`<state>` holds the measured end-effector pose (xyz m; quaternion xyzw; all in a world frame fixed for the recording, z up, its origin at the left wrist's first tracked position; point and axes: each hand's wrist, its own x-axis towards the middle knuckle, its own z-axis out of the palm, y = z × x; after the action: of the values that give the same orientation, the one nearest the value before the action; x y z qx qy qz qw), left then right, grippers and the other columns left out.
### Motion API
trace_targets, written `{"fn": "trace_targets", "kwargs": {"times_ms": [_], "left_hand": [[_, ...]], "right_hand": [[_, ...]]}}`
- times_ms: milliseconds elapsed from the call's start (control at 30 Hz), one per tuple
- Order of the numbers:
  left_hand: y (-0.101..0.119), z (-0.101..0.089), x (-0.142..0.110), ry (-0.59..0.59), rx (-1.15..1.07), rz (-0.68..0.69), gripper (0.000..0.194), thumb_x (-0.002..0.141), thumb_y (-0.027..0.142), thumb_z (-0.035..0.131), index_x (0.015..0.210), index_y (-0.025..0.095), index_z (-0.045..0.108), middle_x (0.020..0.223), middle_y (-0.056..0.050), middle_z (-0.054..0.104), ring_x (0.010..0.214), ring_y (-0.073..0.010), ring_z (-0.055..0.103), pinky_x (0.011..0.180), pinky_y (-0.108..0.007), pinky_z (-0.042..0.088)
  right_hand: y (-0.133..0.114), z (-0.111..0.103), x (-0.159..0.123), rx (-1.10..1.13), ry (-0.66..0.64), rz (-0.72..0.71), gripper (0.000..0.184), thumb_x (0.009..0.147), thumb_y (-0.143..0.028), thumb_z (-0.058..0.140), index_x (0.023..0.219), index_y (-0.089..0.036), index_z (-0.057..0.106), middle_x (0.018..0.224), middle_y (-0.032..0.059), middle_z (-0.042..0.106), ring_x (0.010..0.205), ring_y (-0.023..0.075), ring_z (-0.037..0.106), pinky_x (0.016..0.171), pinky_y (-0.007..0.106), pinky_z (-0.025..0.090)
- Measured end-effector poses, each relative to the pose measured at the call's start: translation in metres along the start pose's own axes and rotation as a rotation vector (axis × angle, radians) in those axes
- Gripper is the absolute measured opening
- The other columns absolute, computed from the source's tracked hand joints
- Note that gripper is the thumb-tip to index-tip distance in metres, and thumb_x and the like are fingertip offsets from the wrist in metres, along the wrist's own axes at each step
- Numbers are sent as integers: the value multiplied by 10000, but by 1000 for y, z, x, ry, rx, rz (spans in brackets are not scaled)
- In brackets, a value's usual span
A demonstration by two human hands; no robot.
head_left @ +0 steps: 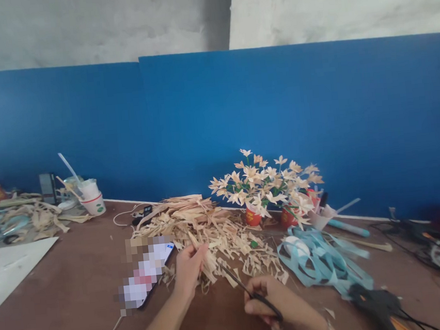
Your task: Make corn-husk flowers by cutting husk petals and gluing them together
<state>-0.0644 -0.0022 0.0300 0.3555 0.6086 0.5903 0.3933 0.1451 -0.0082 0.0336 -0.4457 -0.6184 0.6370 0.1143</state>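
Observation:
My left hand [190, 267] is closed at the near edge of a pile of pale dried husk strips [226, 229]. Between its thumb and fingers is a husk strip [210, 263], its wider end fanning down to the right. Dark-handled scissors [270, 305] rest in my right hand [265, 293], fingers curled round the handles. The blades point up and left toward the husk in my left hand; whether they touch it I cannot tell. Small cut husk pieces [260, 259] lie just beyond the scissors.
A phone [149, 278] with a cable lies left of my hands. Husk flowers [264, 181] stand in red cups [253, 216] behind the pile. To the right are tangled light-blue ribbon [322, 261] and a black glue gun [377, 300]. A white cup [93, 203] stands back left.

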Motion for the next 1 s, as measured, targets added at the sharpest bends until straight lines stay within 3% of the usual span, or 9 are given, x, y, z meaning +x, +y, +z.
{"fn": "trace_targets", "kwargs": {"times_ms": [467,1000], "left_hand": [[-10,4,-1,-239,43,-119,354,623,482,648,568,154,527,303,91,366,294,-43,273,341,-173,173],[-20,5,1,-292,114,-103,410,622,549,625,568,160,507,310,92,355,291,-45,272,342,-182,173]], "right_hand": [[-6,8,0,-22,10,21,313,607,-400,670,733,-138,555,398,-88,452,295,27,352,298,128,246],[2,4,1,-142,48,37,171,619,-293,648,693,-164,564,398,-85,471,296,45,366,286,134,273]]}}
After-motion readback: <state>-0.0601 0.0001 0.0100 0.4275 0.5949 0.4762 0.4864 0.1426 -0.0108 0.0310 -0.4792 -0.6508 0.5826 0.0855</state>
